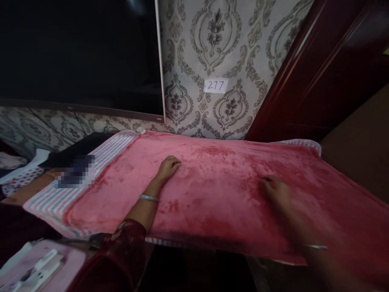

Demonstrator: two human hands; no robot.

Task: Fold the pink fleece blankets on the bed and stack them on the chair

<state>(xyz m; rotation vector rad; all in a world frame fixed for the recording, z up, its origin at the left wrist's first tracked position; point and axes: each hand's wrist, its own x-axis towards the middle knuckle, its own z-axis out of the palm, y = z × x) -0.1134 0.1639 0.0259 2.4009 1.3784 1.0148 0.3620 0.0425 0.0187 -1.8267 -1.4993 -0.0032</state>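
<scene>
A pink-red fleece cloth (219, 190) lies spread flat over a striped pad (57, 198) on a board. My left hand (168, 165) rests on the cloth left of centre, palm down, fingers curled against the fabric. My right hand (275, 190) lies flat on the cloth to the right, blurred by motion, fingers stretched out. Each wrist wears a thin bangle. Neither hand holds anything.
A patterned wall with a paper label "277" (215, 85) rises behind. A dark screen (79, 52) fills the upper left. A dark red wooden door (328, 69) stands right. A pink and white object (42, 267) sits at the lower left, spotted fabric (21, 178) farther left.
</scene>
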